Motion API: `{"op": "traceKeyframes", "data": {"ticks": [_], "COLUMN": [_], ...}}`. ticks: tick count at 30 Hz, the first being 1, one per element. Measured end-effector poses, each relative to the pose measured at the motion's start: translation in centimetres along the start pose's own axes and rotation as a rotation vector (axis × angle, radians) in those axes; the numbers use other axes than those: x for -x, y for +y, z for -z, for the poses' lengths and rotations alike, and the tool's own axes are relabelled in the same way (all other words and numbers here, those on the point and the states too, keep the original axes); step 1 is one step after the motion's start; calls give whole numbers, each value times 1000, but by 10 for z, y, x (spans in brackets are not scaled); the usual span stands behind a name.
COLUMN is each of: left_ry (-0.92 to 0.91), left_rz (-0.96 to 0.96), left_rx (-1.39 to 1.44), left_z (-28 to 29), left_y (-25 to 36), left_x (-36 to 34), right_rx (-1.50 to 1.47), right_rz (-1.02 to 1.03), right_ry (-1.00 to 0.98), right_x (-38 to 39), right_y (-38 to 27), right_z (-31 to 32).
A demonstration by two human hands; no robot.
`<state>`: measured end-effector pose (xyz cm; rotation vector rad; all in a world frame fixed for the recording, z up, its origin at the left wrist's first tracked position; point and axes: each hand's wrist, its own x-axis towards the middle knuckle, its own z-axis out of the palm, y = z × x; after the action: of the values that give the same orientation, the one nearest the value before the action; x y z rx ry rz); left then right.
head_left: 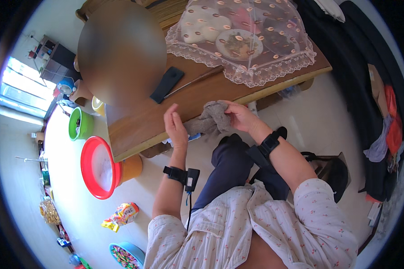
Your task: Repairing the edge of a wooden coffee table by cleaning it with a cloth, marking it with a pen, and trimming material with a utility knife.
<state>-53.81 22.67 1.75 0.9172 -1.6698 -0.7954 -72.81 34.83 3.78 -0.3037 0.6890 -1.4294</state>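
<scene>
A bunched grey-brown cloth (214, 115) with a fuzzy surface hangs in front of the table's near edge. My right hand (243, 118) pinches its right side between thumb and fingers. On the other side, my left hand (176, 126) is raised with its fingers apart, close to the hanging left end of the cloth and holding nothing. Beyond my hands, a black flat phone-like object (167, 84) lies on the wooden table (141, 127), beside a thin dark stick (191, 83).
A lacy mesh food cover (267, 71) stands over a plate of food (239, 45) on the table. Left on the floor are a red basin (89, 172), a green bucket (84, 127), a colourful packet (125, 214) and a blue basin (137, 252). A blurred oval hides the table's far left.
</scene>
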Motion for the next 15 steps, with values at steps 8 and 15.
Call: {"op": "traceKeyframes", "data": {"ticks": [8, 15], "left_ry": [-611, -437], "left_rz": [775, 791], "left_rx": [733, 758], "left_z": [7, -11], "left_y": [26, 32], "left_x": [51, 48], "right_rx": [-206, 652], "right_rz": [-3, 174], "right_ry": [-143, 255], "right_x": [18, 33], "right_y": [14, 8], "right_z": [-4, -24]}}
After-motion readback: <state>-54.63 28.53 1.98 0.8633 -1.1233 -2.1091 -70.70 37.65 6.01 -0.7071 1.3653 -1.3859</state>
